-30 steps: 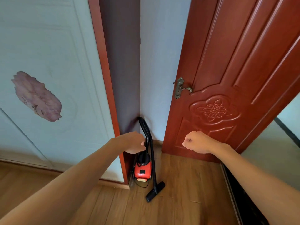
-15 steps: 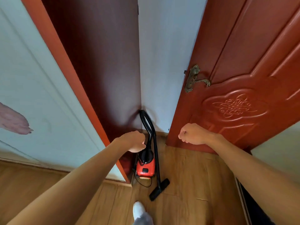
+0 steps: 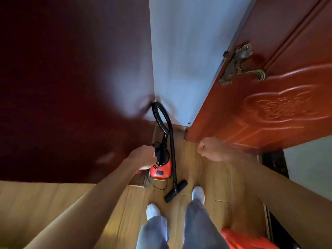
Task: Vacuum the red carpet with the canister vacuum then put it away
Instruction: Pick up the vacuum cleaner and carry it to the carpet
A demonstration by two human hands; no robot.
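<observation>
From the head view, a small red plastic canister vacuum with a black top point(image 3: 160, 170) stands on the light wooden plank floor point(image 3: 107, 203), in the corner where a dark red-brown glossy panel point(image 3: 71, 87) meets a pale blue-white wall point(image 3: 179, 60). Its black ribbed hose point(image 3: 158, 117) loops up against the corner. A straight black wand point(image 3: 172, 155) slants down just right of the canister to a black bar-shaped floor nozzle point(image 3: 176, 190) lying on the planks. A thin black cord point(image 3: 158, 186) trails on the floor in front of the canister.

The left hand point(image 3: 143, 157) is at the canister's black top, knuckles up and fingers curled under. They are hidden behind the back of the hand, so I cannot tell whether they grasp anything. The right hand point(image 3: 211, 149) hangs in the air right of the wand, well apart from it, balled into a fist with nothing in it.

To the right stands a carved red-brown wooden door point(image 3: 278, 108) with a brass lever handle point(image 3: 240, 66). Below are two white shoes point(image 3: 153, 211) and grey trouser legs point(image 3: 197, 229), the right shoe just beside the nozzle. A blurred red patch point(image 3: 239, 239) sits at the bottom right edge.
</observation>
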